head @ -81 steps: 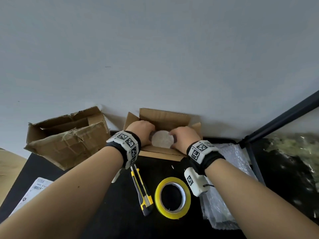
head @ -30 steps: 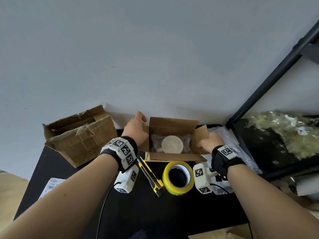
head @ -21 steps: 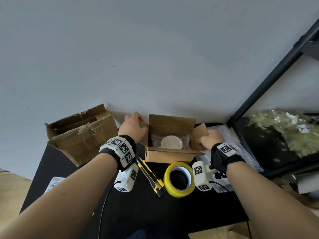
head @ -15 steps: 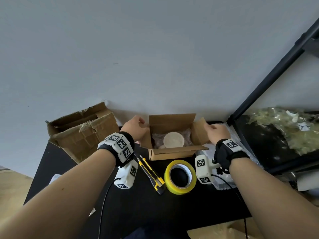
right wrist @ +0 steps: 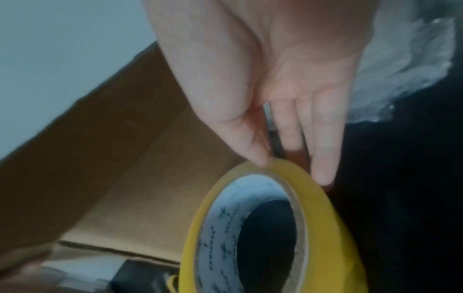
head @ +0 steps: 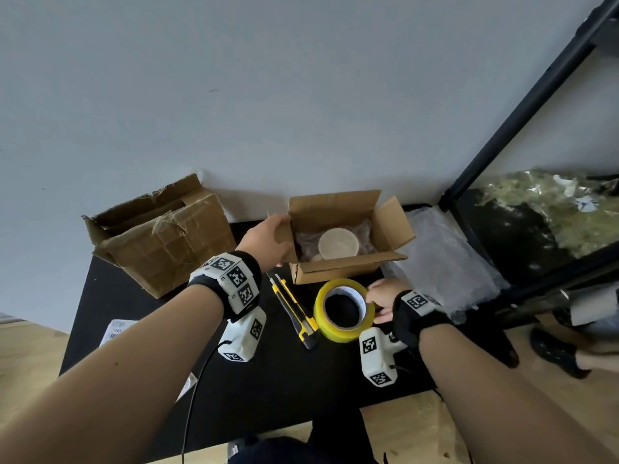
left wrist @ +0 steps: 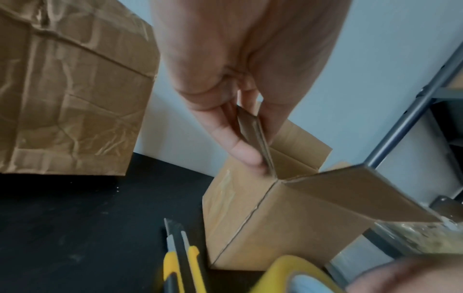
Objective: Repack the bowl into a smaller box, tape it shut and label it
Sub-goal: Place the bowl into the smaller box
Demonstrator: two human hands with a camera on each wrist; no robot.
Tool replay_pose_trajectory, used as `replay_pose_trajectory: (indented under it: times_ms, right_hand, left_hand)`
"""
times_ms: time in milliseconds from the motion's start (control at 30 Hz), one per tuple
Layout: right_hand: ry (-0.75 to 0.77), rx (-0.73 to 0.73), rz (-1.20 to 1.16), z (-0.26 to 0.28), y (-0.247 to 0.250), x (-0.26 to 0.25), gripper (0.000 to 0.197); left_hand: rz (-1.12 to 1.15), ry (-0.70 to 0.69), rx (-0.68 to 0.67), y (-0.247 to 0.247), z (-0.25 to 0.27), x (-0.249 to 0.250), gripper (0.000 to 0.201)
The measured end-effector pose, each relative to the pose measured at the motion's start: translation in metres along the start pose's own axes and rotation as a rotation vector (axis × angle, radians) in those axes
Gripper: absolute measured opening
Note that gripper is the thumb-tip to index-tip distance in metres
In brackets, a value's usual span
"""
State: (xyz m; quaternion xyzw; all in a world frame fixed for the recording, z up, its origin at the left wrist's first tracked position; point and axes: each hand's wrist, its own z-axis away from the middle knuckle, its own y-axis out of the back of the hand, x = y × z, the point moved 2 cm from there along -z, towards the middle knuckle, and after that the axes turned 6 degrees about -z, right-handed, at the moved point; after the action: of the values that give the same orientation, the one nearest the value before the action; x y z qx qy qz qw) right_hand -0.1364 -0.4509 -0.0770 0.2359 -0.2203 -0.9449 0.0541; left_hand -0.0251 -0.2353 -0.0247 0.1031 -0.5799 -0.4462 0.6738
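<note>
The roll of yellow packing tape (head: 345,311) lies flat on the black table (head: 134,296), its open core facing up, directly against the fingertips of the right hand (head: 382,301), which pinches its rim between thumb and fingers. The small cardboard box (head: 338,242) stands just beyond the roll, flaps open, with the bowl (head: 338,244) inside on bubble wrap. The left hand (head: 268,241), nearer the box, pinches its left side flap (left wrist: 253,134) between thumb and fingers.

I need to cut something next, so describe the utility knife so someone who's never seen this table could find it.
On the black table, look just in front of the small open box. The utility knife lies between the left hand's wrist and the yellow tape roll: long, slim, yellow and black, the only straight tool there.
</note>
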Motion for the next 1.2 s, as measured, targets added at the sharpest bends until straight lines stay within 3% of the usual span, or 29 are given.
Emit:
replay_pose_trajectory:
  times_ms: [100, 267, 500, 567, 700, 767, 833, 900, 1000, 1133, 1200]
  right_hand:
    - [0.009, -0.047, -0.109, 0.002, -0.018, -0.006, 0.019]
    - [0.098, -0.162, -0.160, 0.012, -0.051, -0.016, 0.040]
    - [0.029, -0.249, -0.219, 0.034, -0.063, -0.020, 0.034]
    - [0.052, -0.122, -0.202, 0.034, -0.044, -0.017, 0.032]
    - [0.192, 0.303, -0.322, 0.022, 0.025, -0.008, 0.030]
    - [0.271, 0.445, -0.383, 0.022, 0.056, -0.009, 0.026]
    - [0.376, 0.473, -0.464, 0.029, 0.069, -0.018, 0.016]
    - [0.484, 0.422, -0.351, 0.032, 0.072, -0.030, 0.013]
    - [0.621, 0.354, -0.056, 0.024, 0.072, -0.042, 0.041]
    - [0.583, 0.330, -0.139, -0.002, 0.085, -0.046, 0.056]
    - [0.547, 0.304, -0.168, -0.010, 0.095, -0.050, 0.044]
  left_hand:
    - [0.027, 0.002, -0.027, 0.000, 0.003, -0.002, 0.052]
    - [0.017, 0.020, 0.002, 0.009, 0.007, -0.012, 0.057]
    - [0.177, 0.099, -0.051, 0.023, 0.017, -0.026, 0.056]
    - [0.204, 0.103, -0.050, 0.022, 0.019, -0.026, 0.057]
    - [0.234, 0.111, -0.046, 0.021, 0.019, -0.023, 0.055]
    - [0.249, 0.116, -0.050, 0.021, 0.019, -0.021, 0.055]
    - [0.260, 0.110, -0.062, 0.020, 0.018, -0.017, 0.056]
    - [0.258, 0.105, -0.064, 0.016, 0.018, -0.010, 0.056]
    - [0.217, 0.130, -0.065, 0.009, 0.015, 0.000, 0.056]
    - [0.227, 0.185, -0.147, 0.007, 0.014, 0.008, 0.046]
    - [0.116, 0.171, -0.038, 0.008, 0.011, 0.013, 0.036]
